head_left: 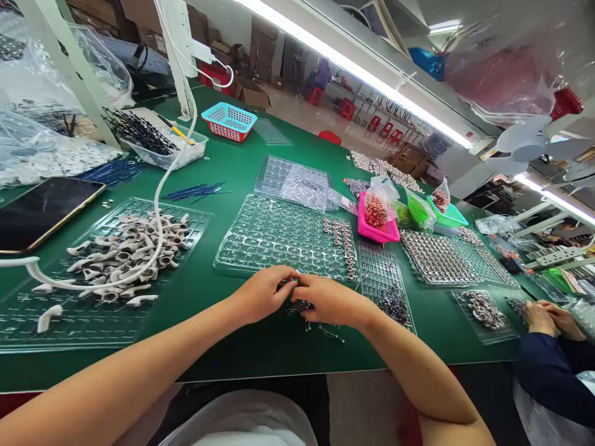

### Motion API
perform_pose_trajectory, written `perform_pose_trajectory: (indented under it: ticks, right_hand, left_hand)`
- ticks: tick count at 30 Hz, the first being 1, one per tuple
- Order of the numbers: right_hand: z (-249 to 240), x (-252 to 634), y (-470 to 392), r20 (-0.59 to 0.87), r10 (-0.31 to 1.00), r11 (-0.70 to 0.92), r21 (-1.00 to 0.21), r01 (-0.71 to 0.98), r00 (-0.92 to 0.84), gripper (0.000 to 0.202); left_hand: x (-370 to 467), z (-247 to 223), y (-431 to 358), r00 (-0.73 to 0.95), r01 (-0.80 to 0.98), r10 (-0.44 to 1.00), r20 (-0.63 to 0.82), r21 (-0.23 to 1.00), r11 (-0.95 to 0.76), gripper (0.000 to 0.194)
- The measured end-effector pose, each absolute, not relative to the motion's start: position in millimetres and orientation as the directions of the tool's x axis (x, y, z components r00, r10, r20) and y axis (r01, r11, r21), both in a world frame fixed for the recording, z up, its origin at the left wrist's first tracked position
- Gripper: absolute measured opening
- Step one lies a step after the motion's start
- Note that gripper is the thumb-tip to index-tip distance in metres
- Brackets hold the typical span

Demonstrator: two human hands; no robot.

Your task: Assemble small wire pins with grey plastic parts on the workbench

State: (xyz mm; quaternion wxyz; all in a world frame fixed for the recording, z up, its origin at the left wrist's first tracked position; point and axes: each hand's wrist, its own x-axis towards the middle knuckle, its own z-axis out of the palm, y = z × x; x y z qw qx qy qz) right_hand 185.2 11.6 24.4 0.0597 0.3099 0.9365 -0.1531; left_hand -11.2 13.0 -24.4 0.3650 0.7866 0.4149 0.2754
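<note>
Your hands met at the tips, left hand pinched closed, right hand's fingers curled round dark wired bits.

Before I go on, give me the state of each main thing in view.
Left hand: fingertips together, contents unclear
Right hand: curled around dark thin parts
Central clear tray: partly filled, at its right side
Pale curved parts: heaped loosely
Phone: screen dark
Pink basket: loaded
Strip light: lit
</note>
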Motion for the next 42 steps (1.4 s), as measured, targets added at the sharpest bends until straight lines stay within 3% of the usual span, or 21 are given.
perform_pose_trajectory:
  ticks: [4, 8, 16, 21, 29, 36, 42]
  right_hand:
    - [30.1, 194.2, 7.0, -0.186, 0.594, 0.724, -0.3, 0.621, -0.783, 0.043]
    - [35.7, 219.1, -13.6, -0.047, 0.72, 0.635, -0.358, 0.684, -0.692, 0.055]
    - [-10.3, 265.6, -109.4, 0.204, 0.945, 0.321, -0.415, 0.852, -0.256, 0.026]
    - [-42.0, 255.8, -132.4, 0.28, 0.941, 0.294, -0.396, 0.87, -0.191, 0.018]
    - [-41.9, 244.7, -117.0, 0.345, 0.893, 0.417, -0.384, 0.824, -0.291, 0.016]
    - [-49.8, 233.2, -105.8, 0.43, 0.861, 0.407, -0.263, 0.875, -0.272, 0.014]
    - [-46.9, 243.5, -106.2, 0.41, 0.887, 0.349, -0.29, 0.891, -0.213, 0.015]
  left_hand:
    - [-12.1, -28.1, 13.6, 0.572, 0.435, 0.812, 0.117, 0.795, -0.422, 0.029]
    - [-16.0, -30.9, 13.0, 0.603, 0.453, 0.792, 0.097, 0.775, -0.44, 0.035]
    - [-7.3, -36.9, -3.8, 0.676, 0.471, 0.716, 0.175, 0.645, -0.601, 0.054]
    - [3.7, -45.5, -8.9, 0.709, 0.434, 0.662, 0.241, 0.59, -0.68, 0.045]
    - [7.4, -52.1, -8.0, 0.746, 0.318, 0.598, 0.294, 0.632, -0.707, 0.031]
    - [30.7, -43.9, -10.8, 0.67, 0.495, 0.689, 0.278, 0.524, -0.693, 0.029]
    - [37.2, -37.1, -17.2, 0.682, 0.557, 0.696, 0.225, 0.457, -0.694, 0.036]
